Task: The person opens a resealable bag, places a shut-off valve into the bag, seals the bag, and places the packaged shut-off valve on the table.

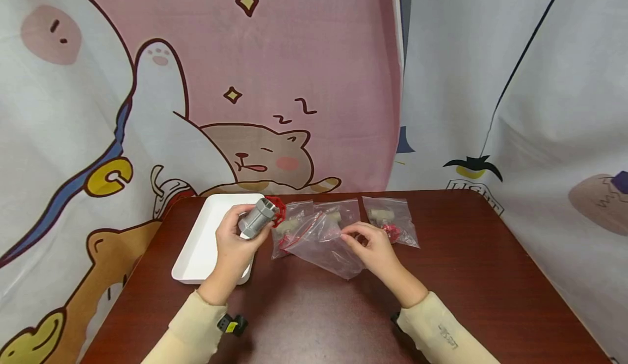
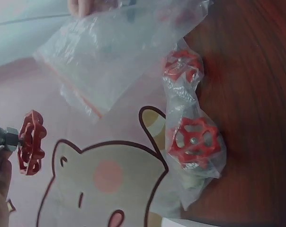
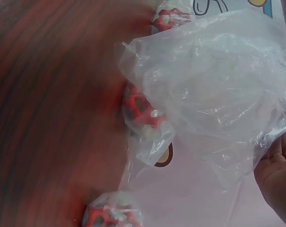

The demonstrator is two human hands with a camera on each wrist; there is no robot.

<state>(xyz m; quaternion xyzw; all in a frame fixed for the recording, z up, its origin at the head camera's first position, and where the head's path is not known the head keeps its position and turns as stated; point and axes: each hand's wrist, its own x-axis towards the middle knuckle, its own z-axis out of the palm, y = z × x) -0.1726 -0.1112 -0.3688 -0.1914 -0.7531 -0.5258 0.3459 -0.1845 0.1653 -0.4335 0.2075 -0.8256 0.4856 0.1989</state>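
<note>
My left hand [image 1: 231, 252] grips a grey metal gate valve [image 1: 256, 219] above the tray's right side. The valve's red handwheel [image 2: 32, 143] points away to the right, and its open threaded end faces up. My right hand [image 1: 378, 252] pinches the edge of a clear zip bag [image 1: 326, 248] between thumb and fingers. Limp and flat, the bag has a red zip line and nothing inside. It hangs in front of the bagged valves, partly covering two of them. In the right wrist view the same bag [image 3: 214, 85] spreads out beside my fingers.
A white tray [image 1: 196, 249] stands at the left of the dark brown table [image 1: 314, 320]. Three valves with red handwheels lie in clear bags along the back: a left one [image 1: 283, 225], a middle one [image 1: 348, 208] and a right one [image 1: 385, 215]. A printed curtain hangs behind.
</note>
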